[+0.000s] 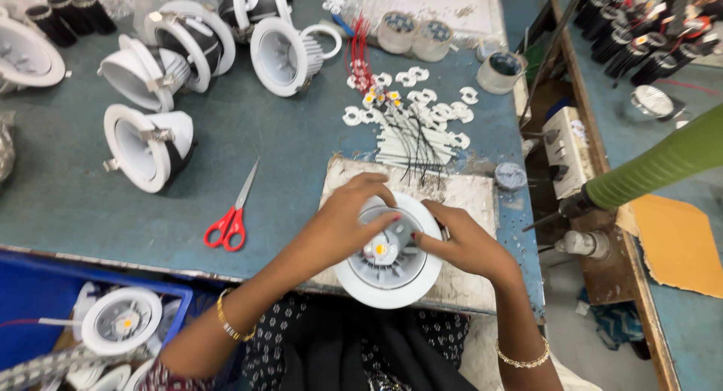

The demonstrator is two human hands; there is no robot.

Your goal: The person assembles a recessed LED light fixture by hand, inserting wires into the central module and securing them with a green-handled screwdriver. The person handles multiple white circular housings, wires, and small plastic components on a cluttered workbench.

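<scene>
A round white downlight housing [392, 282] with a grey finned inside and a small yellow LED chip [380, 249] at its middle lies on a worn white board [467, 191]. My left hand [346, 221] rests over the housing's upper left rim, fingers curled onto the inside. On the right rim, my right hand [463, 244] pinches toward the chip with thumb and fingers. Both hands touch the housing.
Red-handled scissors [230, 221] lie left of the board. Several white lamp housings [147, 146] stand on the blue table at the back left. Small white plastic rings and wired tubes [418, 127] lie behind the board. A blue bin [45, 300] with lamps sits at lower left. A green sleeve [663, 161] reaches in from the right.
</scene>
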